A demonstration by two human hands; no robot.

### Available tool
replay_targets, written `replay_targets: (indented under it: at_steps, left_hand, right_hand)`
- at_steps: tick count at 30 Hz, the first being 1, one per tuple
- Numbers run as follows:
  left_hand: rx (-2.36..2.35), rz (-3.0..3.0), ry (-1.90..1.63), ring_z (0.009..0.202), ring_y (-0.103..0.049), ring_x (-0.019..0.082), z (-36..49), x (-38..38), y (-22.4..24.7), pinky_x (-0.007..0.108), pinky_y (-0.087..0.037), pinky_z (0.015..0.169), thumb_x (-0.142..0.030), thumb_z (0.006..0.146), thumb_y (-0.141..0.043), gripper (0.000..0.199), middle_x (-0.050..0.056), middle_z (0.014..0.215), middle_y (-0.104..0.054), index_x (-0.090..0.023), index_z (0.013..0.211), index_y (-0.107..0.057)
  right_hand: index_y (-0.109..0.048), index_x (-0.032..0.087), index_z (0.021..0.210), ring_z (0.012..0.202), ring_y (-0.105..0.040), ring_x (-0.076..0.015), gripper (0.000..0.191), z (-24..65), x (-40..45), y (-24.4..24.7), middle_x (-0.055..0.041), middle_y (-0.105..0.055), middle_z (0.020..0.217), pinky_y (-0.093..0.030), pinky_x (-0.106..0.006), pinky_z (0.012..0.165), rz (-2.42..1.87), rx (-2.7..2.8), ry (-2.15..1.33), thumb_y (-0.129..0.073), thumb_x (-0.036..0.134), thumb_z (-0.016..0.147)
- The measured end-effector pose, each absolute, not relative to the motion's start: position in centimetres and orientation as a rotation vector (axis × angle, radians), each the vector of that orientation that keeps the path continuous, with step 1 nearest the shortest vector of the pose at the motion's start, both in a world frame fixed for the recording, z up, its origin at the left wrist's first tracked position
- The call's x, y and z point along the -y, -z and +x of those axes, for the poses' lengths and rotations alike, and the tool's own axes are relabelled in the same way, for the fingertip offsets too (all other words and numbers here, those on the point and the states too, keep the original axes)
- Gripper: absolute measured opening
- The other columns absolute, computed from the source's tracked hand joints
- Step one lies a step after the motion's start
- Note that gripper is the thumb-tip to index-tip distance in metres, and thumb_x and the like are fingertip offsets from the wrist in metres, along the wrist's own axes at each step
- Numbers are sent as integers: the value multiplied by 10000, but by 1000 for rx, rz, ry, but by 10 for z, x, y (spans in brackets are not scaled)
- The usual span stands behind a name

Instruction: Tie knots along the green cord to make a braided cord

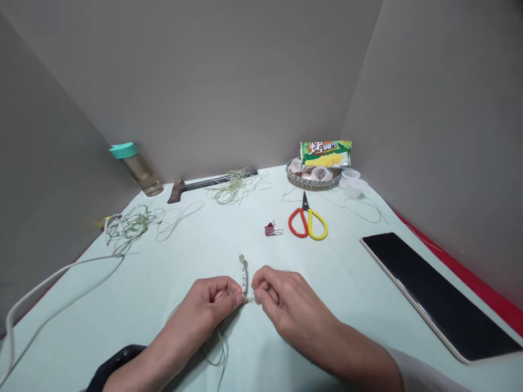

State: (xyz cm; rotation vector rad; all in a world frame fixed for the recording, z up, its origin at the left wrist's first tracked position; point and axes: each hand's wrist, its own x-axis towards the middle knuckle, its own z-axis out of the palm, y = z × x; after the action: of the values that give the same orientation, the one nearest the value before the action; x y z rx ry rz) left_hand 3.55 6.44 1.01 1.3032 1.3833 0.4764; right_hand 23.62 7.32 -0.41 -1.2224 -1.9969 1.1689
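Observation:
A short braided cord (244,275) in white and green stands out from between my hands, its far end pointing away from me. My left hand (216,302) pinches the near end of this braid between thumb and forefinger. Thin loose green strands (223,348) trail from beneath that hand toward the table's front. Just right of the braid, my right hand (278,294) is closed, thumb against forefinger, with a fine strand (250,299) running from the braid to its fingertips.
Scissors (308,218) with red and yellow handles and a binder clip (272,229) lie ahead. Behind are a hammer (204,184), tangled green thread (231,188), a bottle (141,171) and a basket (312,183) with a snack packet (326,154). A tablet (437,294) lies right; white cable (44,286), left.

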Motion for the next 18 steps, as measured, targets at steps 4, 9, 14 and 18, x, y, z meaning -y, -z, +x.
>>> replay_targets:
  at_steps: [4, 9, 14, 18]
  left_hand:
    - [-1352, 1344, -489, 443, -200, 82, 32, -64, -4, 233, -196, 461, -614, 951, -655, 447, -126, 550, -292, -199, 802, -582]
    - [-1358, 1355, -544, 505, -234, 104, 34, -63, -2, 255, -211, 511, -643, 901, -665, 471, -114, 569, -280, -208, 751, -562]
    - [-1354, 1291, -602, 533, -197, 114, 37, -62, -12, 262, -174, 511, -673, 850, -685, 489, -116, 553, -237, -209, 747, -571]
    - [-1318, 1226, -644, 507, -161, 105, 36, -62, -15, 251, -146, 482, -700, 845, -696, 501, -126, 552, -226, -213, 807, -582]
  right_hand:
    - [-543, 229, 996, 557, -530, -114, 46, 235, -82, 2, -32, -689, 1003, -413, -292, 600, -1222, 1806, -1325, -511, 209, 969]
    - [-550, 233, 1016, 530, -549, -85, 143, 222, -88, 5, -5, -717, 998, -436, -247, 523, -1150, 1568, -1536, -604, 201, 888]
    - [-527, 231, 956, 475, -435, -67, 233, 214, -94, 3, 33, -716, 817, -354, -214, 443, -1049, 1304, -1677, -711, 309, 836]
    - [-551, 221, 964, 446, -379, -49, 348, 216, -96, -5, 28, -733, 815, -303, -217, 444, -974, 1187, -1744, -797, 378, 775]
